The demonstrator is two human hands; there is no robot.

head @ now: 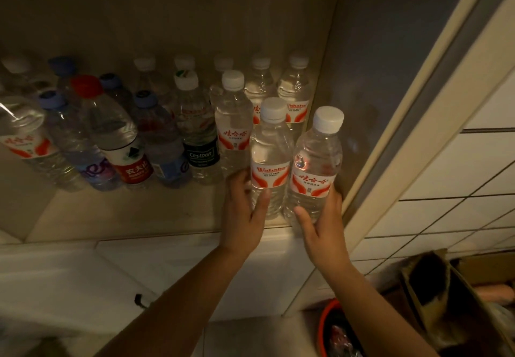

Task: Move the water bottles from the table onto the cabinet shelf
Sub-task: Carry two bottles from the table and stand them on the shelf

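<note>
Two clear water bottles with white caps and red-and-white labels stand upright at the front right of the cabinet shelf (156, 217). My left hand (243, 212) grips the left bottle (269, 159) low on its body. My right hand (320, 231) grips the right bottle (316, 161) the same way, close to the cabinet's right wall. Whether their bases rest on the shelf I cannot tell. Behind and to the left, several other bottles fill the shelf, among them a red-capped bottle (111, 131) and a black-labelled bottle (196, 131).
The open cabinet door (423, 100) stands at the right. Below the shelf are white drawer fronts with a dark handle (138, 299). A cardboard box (451, 301) and a red-rimmed bin (328, 326) sit on the floor at the lower right. A tiled wall lies right of the door.
</note>
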